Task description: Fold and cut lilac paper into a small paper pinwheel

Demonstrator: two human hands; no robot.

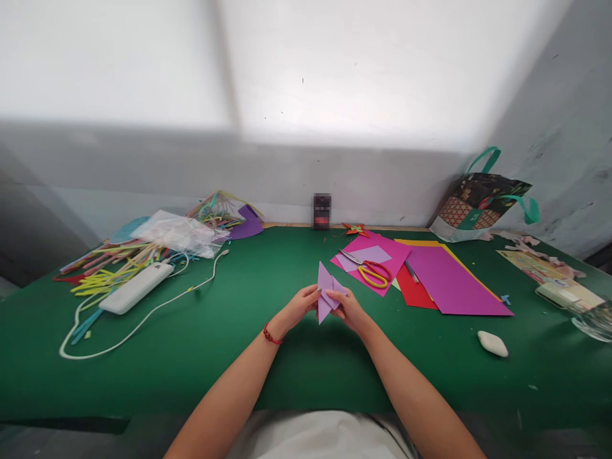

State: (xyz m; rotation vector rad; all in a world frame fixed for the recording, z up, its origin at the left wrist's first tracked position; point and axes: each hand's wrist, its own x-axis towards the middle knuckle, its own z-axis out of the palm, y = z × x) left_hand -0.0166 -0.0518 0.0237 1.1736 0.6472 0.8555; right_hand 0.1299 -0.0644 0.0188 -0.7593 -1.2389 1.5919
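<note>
A folded piece of lilac paper (326, 288) is held up just above the green table (248, 306), pinched from both sides. My left hand (300, 307) grips its left edge with closed fingers; a red cord bracelet sits on that wrist. My right hand (350, 308) grips its right side, fingers closed on the fold. Both forearms reach in from the bottom of the view.
Yellow-handled scissors (370, 271) lie on pink and purple sheets (444, 280) to the right. A white power bank (135, 287) with cable and colored paper strips (115, 268) are left. A white lump (493, 343), a patterned bag (478, 204) and a glass (593, 322) are on the right.
</note>
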